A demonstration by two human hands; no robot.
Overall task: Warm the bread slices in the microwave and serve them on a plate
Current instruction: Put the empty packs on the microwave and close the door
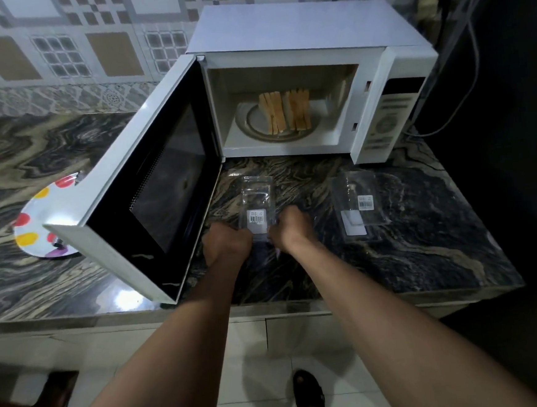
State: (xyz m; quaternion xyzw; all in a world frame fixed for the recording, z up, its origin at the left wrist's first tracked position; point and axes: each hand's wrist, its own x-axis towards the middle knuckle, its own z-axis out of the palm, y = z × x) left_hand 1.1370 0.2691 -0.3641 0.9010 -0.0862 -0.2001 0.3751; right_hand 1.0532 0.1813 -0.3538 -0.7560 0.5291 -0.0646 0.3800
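Note:
Several bread slices [285, 111] stand on edge on the glass turntable [255, 130] inside the white microwave [298, 27], whose door [150, 193] hangs wide open to the left. On the counter in front lies a clear plastic bread bag [257, 201] with a barcode sticker. My left hand [227, 243] and my right hand [290, 227] grip its near end from either side, fingers curled. A white plate with coloured dots [34, 221] sits on the counter to the left, partly hidden behind the open door.
A second clear plastic bag [358, 202] with a barcode sticker lies on the marble counter [424, 239] to the right. A cable hangs beside the microwave's right side. The counter's front edge runs below my forearms; tiled floor and sandalled feet show beneath.

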